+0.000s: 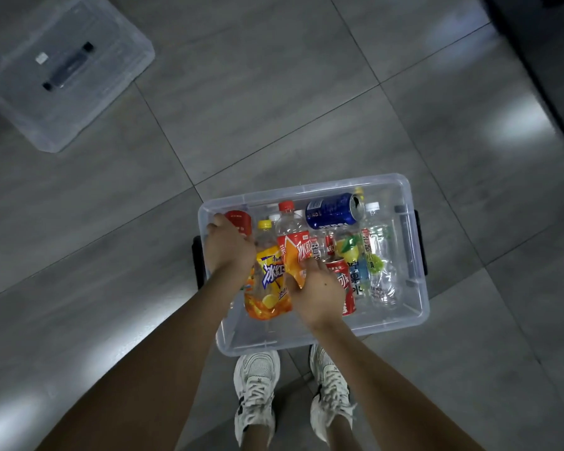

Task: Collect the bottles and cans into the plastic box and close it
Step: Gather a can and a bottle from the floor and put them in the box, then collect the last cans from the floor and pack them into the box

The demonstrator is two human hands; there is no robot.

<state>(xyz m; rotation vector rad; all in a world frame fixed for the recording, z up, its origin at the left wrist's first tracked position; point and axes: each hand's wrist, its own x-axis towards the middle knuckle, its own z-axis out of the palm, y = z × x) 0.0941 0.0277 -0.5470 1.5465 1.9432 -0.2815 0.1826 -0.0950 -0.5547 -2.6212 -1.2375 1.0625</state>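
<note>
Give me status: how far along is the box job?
Done: bottles and cans, including the blue can, lie in the plastic box; none visible on the floor. In hand: left hand and right hand are arranging the orange-labelled bottles. Left: the lid lies apart, top left; box unclosed.

The lower part of the red-labelled clear plastic bottle [293, 242] is covered by the right hand [319, 294]. A red can [240, 219] is partly concealed behind the left hand [230, 249]. The translucent plastic lid [66, 73] is cut off by the left edge. Small label print cannot be read.
</note>
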